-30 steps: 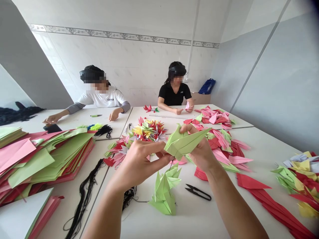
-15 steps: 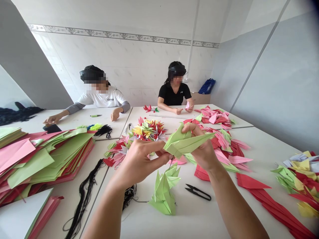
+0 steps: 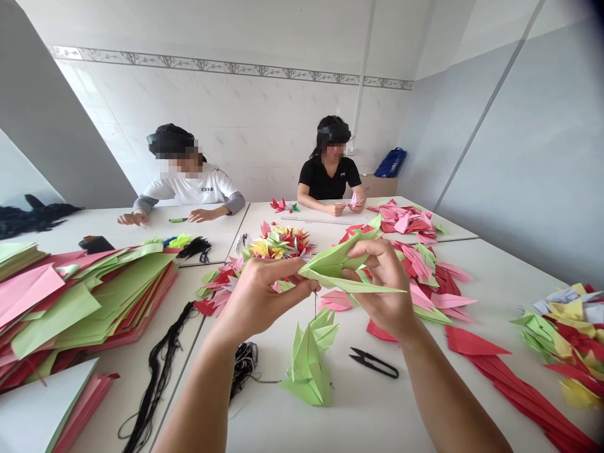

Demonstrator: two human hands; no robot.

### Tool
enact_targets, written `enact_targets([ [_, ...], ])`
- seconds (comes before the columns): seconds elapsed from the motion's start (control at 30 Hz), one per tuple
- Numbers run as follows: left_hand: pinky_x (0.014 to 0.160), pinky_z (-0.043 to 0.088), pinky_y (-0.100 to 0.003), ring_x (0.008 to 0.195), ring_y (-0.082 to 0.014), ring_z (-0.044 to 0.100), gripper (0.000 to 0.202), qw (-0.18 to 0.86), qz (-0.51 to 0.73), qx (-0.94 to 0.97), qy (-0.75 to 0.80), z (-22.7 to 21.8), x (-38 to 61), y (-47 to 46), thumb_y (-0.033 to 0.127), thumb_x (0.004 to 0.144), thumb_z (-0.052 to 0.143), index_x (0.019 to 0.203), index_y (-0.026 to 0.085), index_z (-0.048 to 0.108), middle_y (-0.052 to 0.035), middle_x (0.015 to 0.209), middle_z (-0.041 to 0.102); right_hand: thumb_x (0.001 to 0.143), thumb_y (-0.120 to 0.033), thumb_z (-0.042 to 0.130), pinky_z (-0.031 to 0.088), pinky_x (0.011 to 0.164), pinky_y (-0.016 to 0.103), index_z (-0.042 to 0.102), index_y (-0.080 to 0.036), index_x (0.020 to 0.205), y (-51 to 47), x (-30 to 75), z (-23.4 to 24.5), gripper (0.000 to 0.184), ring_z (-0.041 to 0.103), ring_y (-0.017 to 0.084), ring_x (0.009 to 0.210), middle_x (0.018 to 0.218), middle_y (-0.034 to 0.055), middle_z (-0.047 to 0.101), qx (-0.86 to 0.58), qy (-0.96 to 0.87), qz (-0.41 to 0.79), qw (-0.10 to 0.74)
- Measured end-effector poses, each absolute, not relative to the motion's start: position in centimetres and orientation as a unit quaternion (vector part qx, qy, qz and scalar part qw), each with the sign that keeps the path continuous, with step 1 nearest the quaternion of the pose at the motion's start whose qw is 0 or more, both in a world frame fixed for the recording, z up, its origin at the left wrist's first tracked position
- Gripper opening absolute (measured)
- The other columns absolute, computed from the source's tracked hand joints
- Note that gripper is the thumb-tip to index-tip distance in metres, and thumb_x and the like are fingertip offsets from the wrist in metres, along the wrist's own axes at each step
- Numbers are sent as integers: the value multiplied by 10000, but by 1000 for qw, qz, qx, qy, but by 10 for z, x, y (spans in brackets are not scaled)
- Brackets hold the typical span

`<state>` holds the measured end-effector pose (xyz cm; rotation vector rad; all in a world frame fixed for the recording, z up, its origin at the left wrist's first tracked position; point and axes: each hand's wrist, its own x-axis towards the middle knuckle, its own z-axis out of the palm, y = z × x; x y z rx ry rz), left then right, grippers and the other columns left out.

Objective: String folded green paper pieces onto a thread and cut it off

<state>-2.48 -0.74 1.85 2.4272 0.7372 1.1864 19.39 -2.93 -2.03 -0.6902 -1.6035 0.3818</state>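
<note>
so, hands (image 3: 264,296) (image 3: 387,283) hold green paper (image 3: 328,259); shirt (image 3: 184,190) reads "china"

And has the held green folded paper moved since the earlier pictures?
Yes, the green folded paper has tilted, its long point now lower, nearer the black snips.

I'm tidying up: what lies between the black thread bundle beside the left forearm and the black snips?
In the head view, green folded paper pieces sit between the black thread bundle and the black snips.
</note>
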Motion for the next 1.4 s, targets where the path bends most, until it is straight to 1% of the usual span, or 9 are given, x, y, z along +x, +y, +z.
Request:
enact_targets([
  [0.2, 477, 367, -196, 539, -81, 481, 142, 131, 430, 855, 260, 19, -23, -4, 191, 908, 678, 771, 163, 702, 31, 588, 600, 899, -145, 672, 535, 877, 397, 566, -308, 1187, -30, 197, -11, 347, 640, 240, 1020, 1137, 45, 647, -315, -740, 140, 578],
  [0.33, 480, 322, -205, 537, -74, 388, 191, 84, 465, 838, 272, 18, -27, -1, 189, 896, 670, 711, 162, 629, 47, 590, 526, 949, -210, 638, 552, 914, 416, 567, -309, 1224, -33, 204, 0, 300, 662, 222, 1028, 1341, 66, 610, -301, -688, 90, 655],
  [0.5, 464, 285, -193, 527, -66, 347, 245, 45, 476, 834, 276, 20, -36, -2, 191, 892, 665, 680, 170, 543, 63, 574, 481, 959, -242, 640, 559, 833, 370, 622, -267, 1095, -41, 229, 2, 139, 682, 200, 889, 1051, 47, 696, -344, -635, 33, 690],
  [0.57, 472, 298, -188, 540, -66, 379, 214, 40, 472, 837, 273, 22, -38, -2, 183, 889, 662, 700, 168, 562, 57, 592, 518, 957, -253, 628, 551, 748, 329, 629, -263, 1068, -46, 240, -13, 111, 671, 187, 808, 912, 17, 687, -429, -693, 79, 574],
  [0.7, 480, 318, -184, 533, -64, 377, 212, 54, 457, 849, 259, 23, -41, -2, 160, 887, 656, 702, 168, 550, 60, 586, 513, 868, -222, 659, 528, 670, 301, 632, -238, 1108, -60, 250, -72, 243, 676, 203, 788, 960, 30, 700, -563, -793, 187, 140],
  [0.8, 485, 298, -182, 555, -66, 347, 263, 58, 452, 858, 237, 22, -42, -1, 139, 891, 654, 683, 173, 496, 64, 589, 448, 766, -185, 749, 551, 788, 331, 615, -181, 1180, -69, 252, -121, 435, 684, 280, 1027, 1149, 113, 683, -596, -793, 126, 11],
  [0.87, 487, 280, -187, 571, -72, 321, 266, 60, 446, 863, 229, 21, -41, 0, 140, 894, 659, 689, 175, 495, 63, 600, 409, 803, -103, 675, 551, 792, 336, 619, -161, 1172, -74, 252, -143, 378, 683, 294, 1053, 1156, 142, 676, -609, -786, 105, 2],
  [1.07, 495, 278, -211, 584, -86, 323, 183, 62, 434, 870, 228, 21, -41, 1, 176, 921, 642, 745, 165, 592, 44, 612, 455, 897, -70, 523, 548, 675, 305, 624, -172, 1100, -79, 255, -150, 249, 699, 232, 849, 1064, 112, 667, -607, -787, 96, 50],
  [1.4, 459, 233, -212, 571, -82, 289, 220, 60, 449, 862, 227, 24, -41, 0, 143, 883, 675, 684, 157, 581, 50, 592, 397, 1089, -367, 328, 498, 730, 334, 589, -219, 1192, -67, 243, -47, 317, 582, 202, 836, 923, 55, 594, -427, -702, 106, 560],
])
